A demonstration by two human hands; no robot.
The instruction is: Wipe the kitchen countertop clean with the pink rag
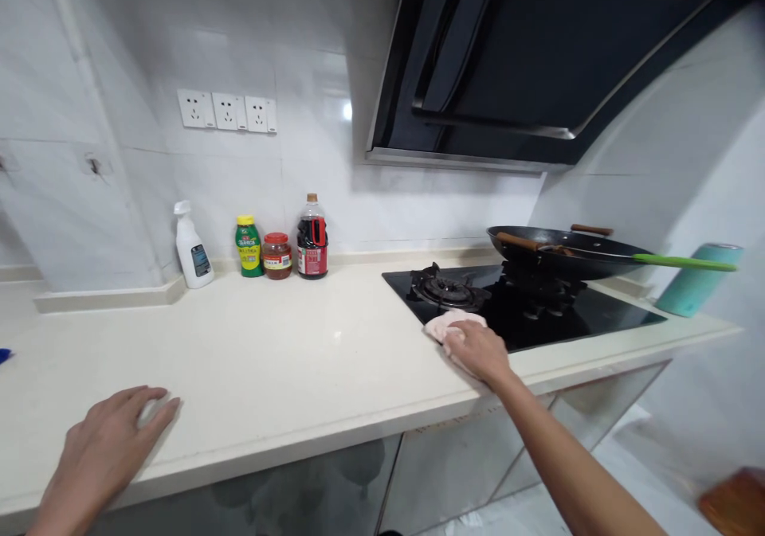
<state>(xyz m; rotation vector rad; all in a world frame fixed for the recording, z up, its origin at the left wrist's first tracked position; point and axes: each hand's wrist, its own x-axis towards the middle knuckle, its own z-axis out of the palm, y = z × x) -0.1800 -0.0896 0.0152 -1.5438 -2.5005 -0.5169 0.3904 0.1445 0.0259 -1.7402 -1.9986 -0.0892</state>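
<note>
My right hand (pixel 476 350) is closed over a pale pink cloth (pixel 447 322), pressed down at the front left corner of the black gas stove (pixel 555 325). Part of the cloth lies on the glass and part on the counter. Just behind it is the left burner (pixel 449 287). My left hand (pixel 111 440) rests near the front edge of the white countertop (pixel 287 353), its fingers stretched out and nothing in them.
A black wok (pixel 574 251) sits over the right burner, a green handle (pixel 684 262) sticking out rightward beside a turquoise canister (pixel 693 285). Along the wall stand a spray bottle (pixel 194 253), a green bottle (pixel 249 249), a red-lidded jar (pixel 277 259) and a dark sauce bottle (pixel 311 245). The range hood (pixel 502 66) overhangs.
</note>
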